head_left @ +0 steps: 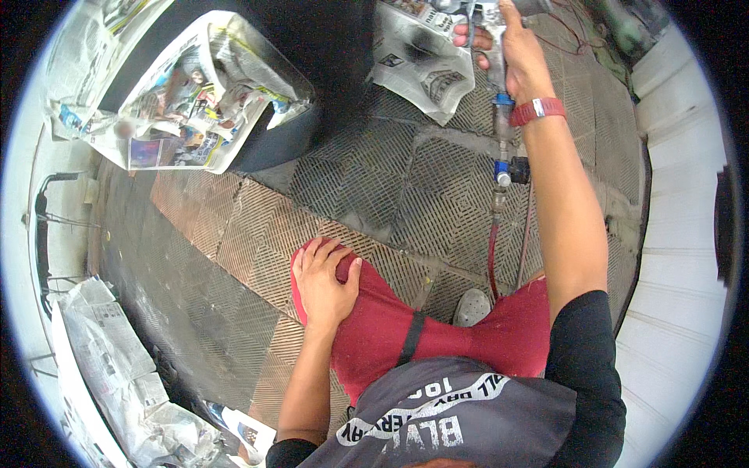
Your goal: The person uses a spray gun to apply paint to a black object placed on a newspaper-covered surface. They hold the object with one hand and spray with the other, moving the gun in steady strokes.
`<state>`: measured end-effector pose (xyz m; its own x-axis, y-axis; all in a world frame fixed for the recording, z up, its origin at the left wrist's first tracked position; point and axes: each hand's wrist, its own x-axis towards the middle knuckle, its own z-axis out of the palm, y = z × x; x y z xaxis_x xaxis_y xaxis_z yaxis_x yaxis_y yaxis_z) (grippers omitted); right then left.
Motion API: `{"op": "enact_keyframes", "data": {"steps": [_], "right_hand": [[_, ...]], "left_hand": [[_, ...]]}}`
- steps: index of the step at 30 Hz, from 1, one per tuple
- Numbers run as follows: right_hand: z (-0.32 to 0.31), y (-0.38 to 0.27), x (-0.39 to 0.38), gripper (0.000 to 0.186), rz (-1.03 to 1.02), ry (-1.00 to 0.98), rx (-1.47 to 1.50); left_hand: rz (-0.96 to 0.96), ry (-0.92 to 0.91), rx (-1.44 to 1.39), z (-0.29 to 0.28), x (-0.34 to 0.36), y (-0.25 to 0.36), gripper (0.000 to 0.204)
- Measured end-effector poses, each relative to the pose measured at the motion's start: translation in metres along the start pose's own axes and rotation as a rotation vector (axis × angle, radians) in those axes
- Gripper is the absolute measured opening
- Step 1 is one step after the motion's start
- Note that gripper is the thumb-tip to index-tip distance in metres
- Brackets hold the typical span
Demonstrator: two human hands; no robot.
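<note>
My right hand (pixel 511 47) reaches up and forward, gripping a spray gun (pixel 485 14) whose body is partly cut off at the top edge. From the gun's handle a fitting with blue rings (pixel 502 170) hangs down, and a red hose (pixel 492 257) runs from it toward my legs. A red band (pixel 537 109) is on that wrist. The gun is over a paint-darkened newspaper sheet (pixel 421 66). My left hand (pixel 324 281) rests flat on my left knee, on red trousers (pixel 374 320), holding nothing.
A dark part masked with newspaper (pixel 195 93) lies at upper left. More crumpled newspaper (pixel 109 374) covers something at lower left. The floor is gridded plastic tiles (pixel 374 187), dusted with paint. A white ribbed wall (pixel 679 257) curves down the right side. My grey shoe (pixel 472 306) shows between my knees.
</note>
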<state>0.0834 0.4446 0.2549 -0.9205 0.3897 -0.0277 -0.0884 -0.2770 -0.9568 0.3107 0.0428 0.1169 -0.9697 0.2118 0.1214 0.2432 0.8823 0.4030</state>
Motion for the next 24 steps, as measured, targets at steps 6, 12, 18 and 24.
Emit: {"op": "enact_keyframes", "data": {"steps": [6,12,18,24], "right_hand": [[-0.023,0.067,0.007,0.059,0.140,-0.104,0.007],[-0.025,0.118,-0.005,0.053,0.173,0.039,-0.146],[-0.020,0.126,-0.033,0.061,-0.028,0.026,-0.315],[-0.015,0.108,-0.101,0.060,-0.027,-0.244,-0.240]], "left_hand": [[0.028,0.029,0.028,-0.004,-0.005,0.001,0.024],[0.002,0.031,0.045,-0.011,-0.016,0.001,0.022],[-0.016,0.028,0.042,-0.014,-0.026,-0.009,0.023],[-0.024,0.016,0.064,-0.012,-0.025,-0.006,0.022]]}}
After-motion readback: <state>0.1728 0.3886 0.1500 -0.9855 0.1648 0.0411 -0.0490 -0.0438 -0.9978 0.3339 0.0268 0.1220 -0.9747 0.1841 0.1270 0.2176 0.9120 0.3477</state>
